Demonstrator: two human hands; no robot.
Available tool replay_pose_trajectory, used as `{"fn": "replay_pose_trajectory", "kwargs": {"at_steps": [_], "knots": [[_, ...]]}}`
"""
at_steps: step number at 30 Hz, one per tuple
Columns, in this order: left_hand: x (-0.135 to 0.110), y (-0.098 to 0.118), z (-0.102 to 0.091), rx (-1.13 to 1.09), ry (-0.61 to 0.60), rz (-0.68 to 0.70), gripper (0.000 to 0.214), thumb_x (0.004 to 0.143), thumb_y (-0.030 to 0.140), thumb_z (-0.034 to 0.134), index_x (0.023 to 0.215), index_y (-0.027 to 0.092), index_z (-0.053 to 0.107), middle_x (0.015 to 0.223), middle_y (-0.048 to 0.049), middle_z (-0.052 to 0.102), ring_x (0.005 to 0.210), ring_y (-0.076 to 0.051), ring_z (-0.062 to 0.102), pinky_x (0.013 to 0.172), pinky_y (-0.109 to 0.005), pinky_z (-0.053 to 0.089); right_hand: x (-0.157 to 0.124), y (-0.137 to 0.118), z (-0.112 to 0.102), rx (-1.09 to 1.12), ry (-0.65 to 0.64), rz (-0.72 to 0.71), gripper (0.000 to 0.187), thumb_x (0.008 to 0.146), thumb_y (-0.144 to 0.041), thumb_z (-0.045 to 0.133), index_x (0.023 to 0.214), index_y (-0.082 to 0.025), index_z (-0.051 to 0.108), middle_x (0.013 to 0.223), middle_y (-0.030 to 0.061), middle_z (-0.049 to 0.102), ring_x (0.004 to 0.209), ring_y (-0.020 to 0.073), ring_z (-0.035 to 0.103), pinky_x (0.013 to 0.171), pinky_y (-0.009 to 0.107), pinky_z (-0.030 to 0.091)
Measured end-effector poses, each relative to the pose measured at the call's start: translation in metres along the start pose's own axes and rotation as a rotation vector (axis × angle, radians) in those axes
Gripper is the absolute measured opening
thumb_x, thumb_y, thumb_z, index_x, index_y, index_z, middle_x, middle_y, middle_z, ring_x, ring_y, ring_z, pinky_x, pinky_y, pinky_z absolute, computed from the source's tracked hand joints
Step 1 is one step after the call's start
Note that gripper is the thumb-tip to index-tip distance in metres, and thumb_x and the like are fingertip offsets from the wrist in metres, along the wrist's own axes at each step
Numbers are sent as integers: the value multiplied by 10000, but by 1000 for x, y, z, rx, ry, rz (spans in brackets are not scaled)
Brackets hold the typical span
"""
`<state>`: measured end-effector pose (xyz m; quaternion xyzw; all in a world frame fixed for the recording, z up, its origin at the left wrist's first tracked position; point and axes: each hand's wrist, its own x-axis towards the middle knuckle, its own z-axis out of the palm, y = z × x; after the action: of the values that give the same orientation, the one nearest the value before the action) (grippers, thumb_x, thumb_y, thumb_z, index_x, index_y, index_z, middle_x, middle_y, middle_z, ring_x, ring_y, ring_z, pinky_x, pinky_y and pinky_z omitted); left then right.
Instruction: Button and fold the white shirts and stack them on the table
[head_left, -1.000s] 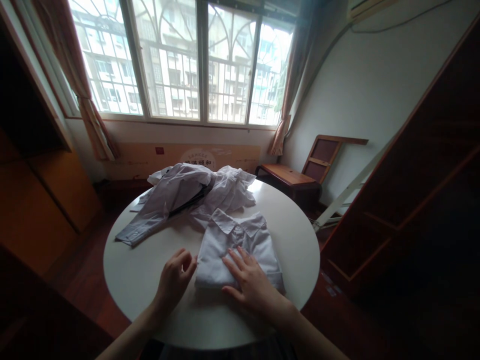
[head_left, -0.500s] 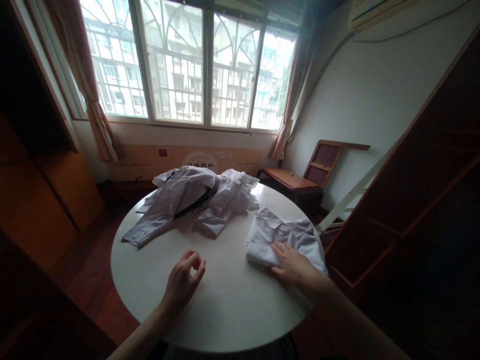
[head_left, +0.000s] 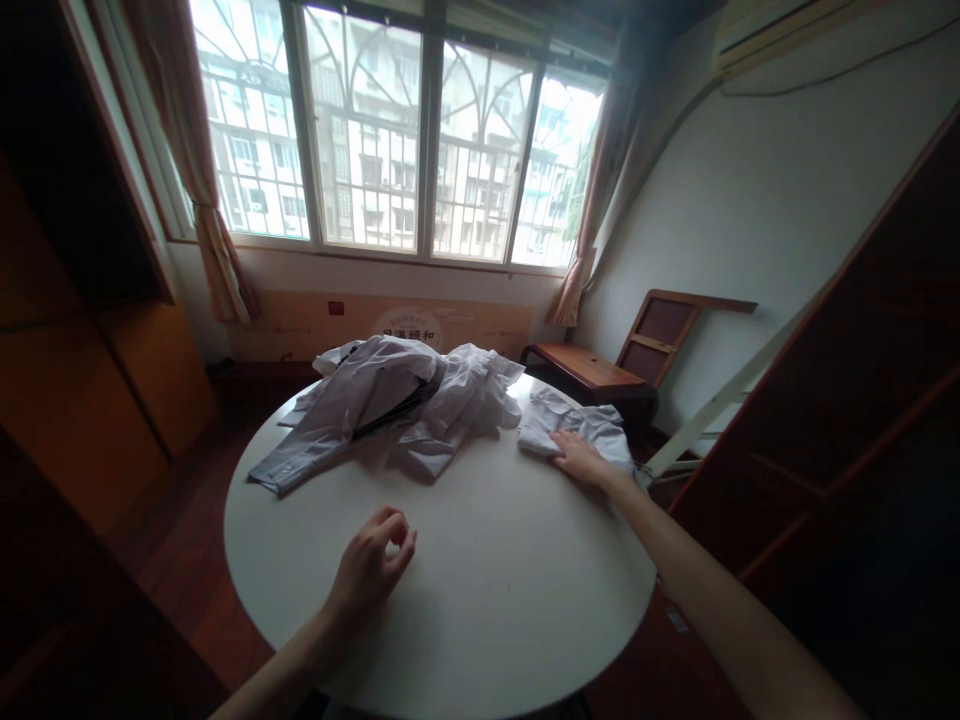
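My right hand (head_left: 579, 458) lies flat on the front edge of a folded white shirt (head_left: 611, 428), fingers stretched out and not wrapped round it. The shirt rests at the right rear of the round white table (head_left: 480, 640), its collar side away from me. My left hand (head_left: 377, 560) is over the table's near left part, fingers curled towards the thumb in a ring with nothing in it. Beyond it lies a heap of crumpled white shirts (head_left: 390, 375), one sleeve (head_left: 289, 468) stretching to the left. Something dark, too hidden to name, shows among the folds.
Behind the table, a wooden chair (head_left: 589, 368) stands near the right wall. A pale ladder-like frame (head_left: 697, 435) leans beside a dark wooden panel (head_left: 810, 440) at the right. A long printed box (head_left: 300, 325) lies under the window.
My right hand has slid the folded shirt away from me, towards the table's back right edge. My left hand keeps its curled pose. The view has shifted slightly.
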<state>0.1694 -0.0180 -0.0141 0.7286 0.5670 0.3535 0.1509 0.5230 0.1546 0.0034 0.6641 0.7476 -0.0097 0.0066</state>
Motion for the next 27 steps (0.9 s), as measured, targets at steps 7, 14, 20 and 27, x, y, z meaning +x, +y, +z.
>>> {"fn": "replay_pose_trajectory", "kwargs": {"at_steps": [7, 14, 20, 27], "knots": [[9, -8, 13, 22, -92, 72, 156, 771, 214, 456, 894, 194, 551, 971, -71, 578, 868, -195, 579, 781, -313, 469, 20, -13, 23, -5, 289, 79, 508, 847, -72, 277, 1263, -273, 486, 1364, 55, 426, 1259, 258, 317, 1012, 494, 217], [67, -20, 36, 212, 91, 318, 365, 740, 146, 492, 1103, 186, 489, 1167, -101, 517, 1091, -241, 478, 945, -413, 395, 46, -19, 26, 129, 345, 144, 545, 781, 7, 324, 1184, -277, 557, 1301, 73, 494, 1205, 248, 384, 989, 536, 226], [142, -20, 63, 331, 306, 153, 443, 781, 213, 512, 1203, 112, 428, 1269, -171, 468, 1192, -275, 411, 978, -400, 338, 50, -14, 35, 284, 640, 108, 458, 682, 31, 373, 999, -153, 647, 1092, 108, 626, 1067, 230, 505, 934, 409, 342], [172, -14, 71, 346, 239, -229, 496, 743, 162, 530, 1221, 49, 459, 995, -187, 641, 989, -296, 562, 859, -381, 396, 40, -18, 33, 358, 917, 27, 439, 682, 18, 336, 980, -109, 633, 974, 124, 649, 965, 236, 534, 866, 378, 413]]}}
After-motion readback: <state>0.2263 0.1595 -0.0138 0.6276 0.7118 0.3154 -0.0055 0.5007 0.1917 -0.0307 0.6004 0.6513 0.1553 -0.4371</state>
